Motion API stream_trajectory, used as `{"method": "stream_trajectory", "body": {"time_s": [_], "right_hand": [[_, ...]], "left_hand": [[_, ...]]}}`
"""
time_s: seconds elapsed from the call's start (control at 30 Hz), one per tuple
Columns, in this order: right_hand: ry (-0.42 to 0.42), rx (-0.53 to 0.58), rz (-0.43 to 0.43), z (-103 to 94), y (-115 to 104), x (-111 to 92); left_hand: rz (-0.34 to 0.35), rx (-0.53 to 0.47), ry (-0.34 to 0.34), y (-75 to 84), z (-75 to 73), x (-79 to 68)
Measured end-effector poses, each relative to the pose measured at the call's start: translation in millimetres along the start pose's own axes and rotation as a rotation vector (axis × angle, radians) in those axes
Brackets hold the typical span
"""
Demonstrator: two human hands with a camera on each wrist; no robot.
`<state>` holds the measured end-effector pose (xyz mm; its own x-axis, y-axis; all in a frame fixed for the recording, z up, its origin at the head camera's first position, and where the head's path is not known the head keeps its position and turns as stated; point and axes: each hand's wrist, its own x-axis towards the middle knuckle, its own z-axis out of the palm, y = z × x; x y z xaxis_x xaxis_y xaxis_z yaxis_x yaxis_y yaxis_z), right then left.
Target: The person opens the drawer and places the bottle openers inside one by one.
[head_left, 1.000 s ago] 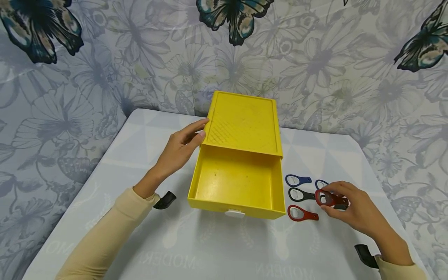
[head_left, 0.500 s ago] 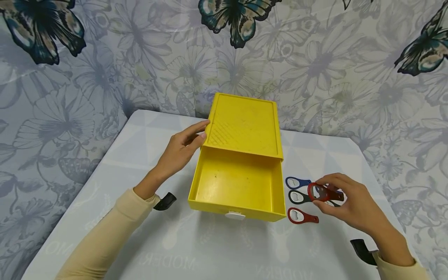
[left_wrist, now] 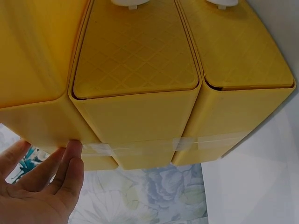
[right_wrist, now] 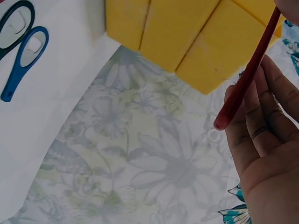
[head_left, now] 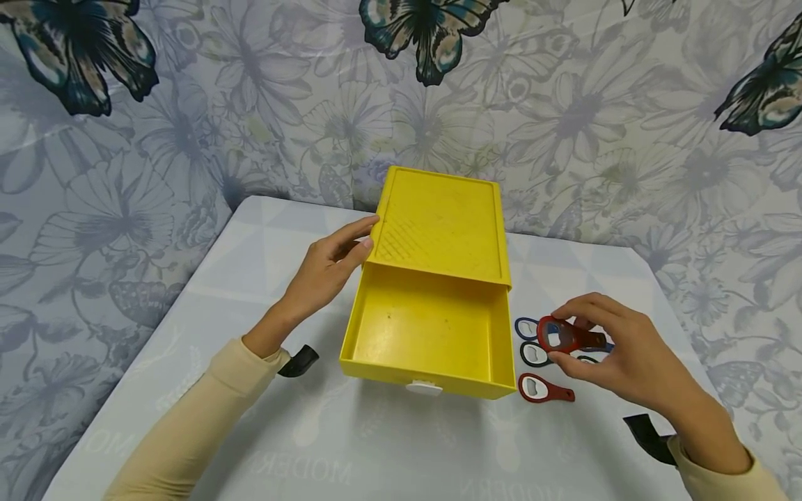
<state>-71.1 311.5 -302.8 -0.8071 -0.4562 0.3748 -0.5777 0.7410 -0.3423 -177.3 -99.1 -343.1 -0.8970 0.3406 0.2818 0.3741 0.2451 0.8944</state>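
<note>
Between thumb and fingers, my right hand (head_left: 633, 348) pinches a red bottle opener (head_left: 567, 336) above the table, to the right of the yellow drawer unit (head_left: 445, 226). In the right wrist view the same red bottle opener (right_wrist: 238, 95) shows edge-on. My left hand (head_left: 322, 268) rests on the unit's left side with fingers fairly straight, thumb near the front edge. The top drawer (head_left: 432, 327) stands pulled out with nothing inside. On the table lie a red bottle opener (head_left: 551, 391), a black one (head_left: 535, 355) and a blue one (head_left: 526, 328); others are partly hidden behind my hand.
Below the top drawer, the left wrist view shows two closed drawers (left_wrist: 135, 51) with white knobs, the stacked unit joined by clear tape (left_wrist: 187, 143). The white table (head_left: 388, 445) ends at a flowered wall covering (head_left: 564, 125) behind.
My right hand has risen and moved left toward the drawer with the red bottle opener, passing over the ones lying on the table. My left hand stays on the unit's side.
</note>
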Motion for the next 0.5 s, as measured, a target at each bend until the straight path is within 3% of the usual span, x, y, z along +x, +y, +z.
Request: {"method": "stream_trajectory", "body": {"time_s": [0.17, 0.5], "right_hand": [[-0.013, 0.003, -0.037, -5.4, -7, 12], [-0.037, 0.003, -0.033, -5.6, -26, 31]], "left_hand": [[0.003, 0.000, -0.001, -1.2, 0.4, 0.1], [0.003, -0.028, 0.002, -0.6, -0.7, -0.4]]}}
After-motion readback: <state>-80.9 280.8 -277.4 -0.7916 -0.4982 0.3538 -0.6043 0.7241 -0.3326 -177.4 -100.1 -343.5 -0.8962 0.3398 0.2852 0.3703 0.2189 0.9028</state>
